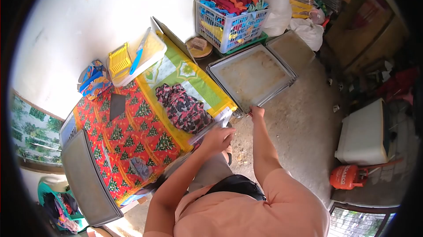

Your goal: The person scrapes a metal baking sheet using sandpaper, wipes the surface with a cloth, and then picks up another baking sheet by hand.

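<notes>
My right hand [257,112] is closed on the near corner of the upper metal baking tray [249,76], which lies on a stack of similar trays beside the table. Brown stains mark its flat surface. My left hand [219,139] hangs by the table's corner with curled fingers and nothing visible in them. Close to it on the table is a bunched floral cloth [183,107] in black and pink. The table's cover [128,135] is red with green trees, and a green and yellow section lies toward the trays.
A knife [140,52] and yellow slotted piece [120,61] lie on a white container at the wall. Beyond the trays stands a crate [231,27] of clothes. A red gas cylinder [348,177] and white box [362,132] are at right. Another tray [90,179] leans at left.
</notes>
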`<state>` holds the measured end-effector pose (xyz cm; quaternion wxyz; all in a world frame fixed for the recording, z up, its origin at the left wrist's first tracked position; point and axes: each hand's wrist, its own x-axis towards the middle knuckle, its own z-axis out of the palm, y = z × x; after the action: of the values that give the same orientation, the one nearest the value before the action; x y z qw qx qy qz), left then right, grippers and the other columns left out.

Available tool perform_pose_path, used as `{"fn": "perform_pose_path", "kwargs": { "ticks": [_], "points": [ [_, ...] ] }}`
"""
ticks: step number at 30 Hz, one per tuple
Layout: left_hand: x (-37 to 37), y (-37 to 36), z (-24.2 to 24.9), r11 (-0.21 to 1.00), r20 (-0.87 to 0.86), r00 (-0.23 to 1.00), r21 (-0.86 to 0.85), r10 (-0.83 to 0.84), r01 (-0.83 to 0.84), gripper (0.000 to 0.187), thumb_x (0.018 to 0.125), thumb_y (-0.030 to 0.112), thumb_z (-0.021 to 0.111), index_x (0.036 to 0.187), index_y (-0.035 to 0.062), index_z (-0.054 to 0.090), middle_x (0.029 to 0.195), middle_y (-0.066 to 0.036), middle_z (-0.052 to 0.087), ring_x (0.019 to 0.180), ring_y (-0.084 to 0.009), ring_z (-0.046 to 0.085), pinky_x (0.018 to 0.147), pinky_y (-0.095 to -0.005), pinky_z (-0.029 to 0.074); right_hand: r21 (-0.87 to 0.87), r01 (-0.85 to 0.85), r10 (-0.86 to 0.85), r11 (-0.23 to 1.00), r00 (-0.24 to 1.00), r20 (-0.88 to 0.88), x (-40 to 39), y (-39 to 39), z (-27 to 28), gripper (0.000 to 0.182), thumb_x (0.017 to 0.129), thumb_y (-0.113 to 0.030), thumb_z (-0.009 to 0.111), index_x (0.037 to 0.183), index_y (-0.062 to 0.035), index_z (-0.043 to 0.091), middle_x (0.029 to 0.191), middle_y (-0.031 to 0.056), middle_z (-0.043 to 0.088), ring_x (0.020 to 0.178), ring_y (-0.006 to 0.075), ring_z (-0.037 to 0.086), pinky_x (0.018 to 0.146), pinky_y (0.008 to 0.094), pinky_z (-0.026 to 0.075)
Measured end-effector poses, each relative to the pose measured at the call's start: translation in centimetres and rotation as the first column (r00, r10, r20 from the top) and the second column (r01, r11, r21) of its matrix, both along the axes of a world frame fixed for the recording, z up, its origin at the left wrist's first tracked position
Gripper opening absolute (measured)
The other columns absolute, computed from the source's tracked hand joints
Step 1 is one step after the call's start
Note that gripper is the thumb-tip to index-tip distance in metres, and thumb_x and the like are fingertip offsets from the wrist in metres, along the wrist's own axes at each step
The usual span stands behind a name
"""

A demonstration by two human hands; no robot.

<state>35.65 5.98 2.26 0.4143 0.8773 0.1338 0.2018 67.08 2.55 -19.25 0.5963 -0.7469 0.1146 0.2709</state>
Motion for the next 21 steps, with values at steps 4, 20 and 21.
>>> {"fn": "perform_pose_path", "kwargs": {
  "ticks": [4,20,21],
  "points": [
    [0.1,0.1,-0.2,0.995,-0.048,0.997,-0.082,-0.052,0.048,0.023,0.088,0.017,0.058,0.107,0.0059,0.068,0.096,-0.016,0.069,0.088,-0.0355,0.064,0.077,-0.0426,0.051,0.393,0.024,0.040,0.919,0.988,-0.152,-1.9,-2.1,8.4,0.017,0.079,-0.012,0.066,0.092,-0.0063,0.057,0.074,0.0053,0.058,0.069,0.0199,0.061,0.057,0.0370,0.054],
    [-2.3,-0.3,0.7,0.989,-0.062,0.998,-0.149,-0.028,0.018,0.025,0.091,0.018,0.060,0.111,0.0055,0.067,0.093,-0.015,0.070,0.082,-0.0311,0.068,0.071,-0.0349,0.051,0.406,-0.246,-0.101,0.880,0.739,0.666,-6.3,-4.8,23.7,0.005,0.081,0.000,0.056,0.081,0.0013,0.061,0.074,0.0012,0.061,0.065,0.0113,0.051,0.064,0.0292,0.043],
    [-2.4,-0.3,0.7,0.986,-0.066,0.998,-0.166,-0.021,0.010,0.024,0.090,0.018,0.060,0.110,0.0056,0.067,0.093,-0.015,0.069,0.083,-0.0314,0.067,0.072,-0.0358,0.051,0.378,-0.263,-0.097,0.888,0.695,0.713,-7.0,-4.6,24.5,0.006,0.082,0.000,0.055,0.081,0.0017,0.061,0.074,0.0018,0.061,0.064,0.0125,0.051,0.064,0.0299,0.043]
  ]
}}
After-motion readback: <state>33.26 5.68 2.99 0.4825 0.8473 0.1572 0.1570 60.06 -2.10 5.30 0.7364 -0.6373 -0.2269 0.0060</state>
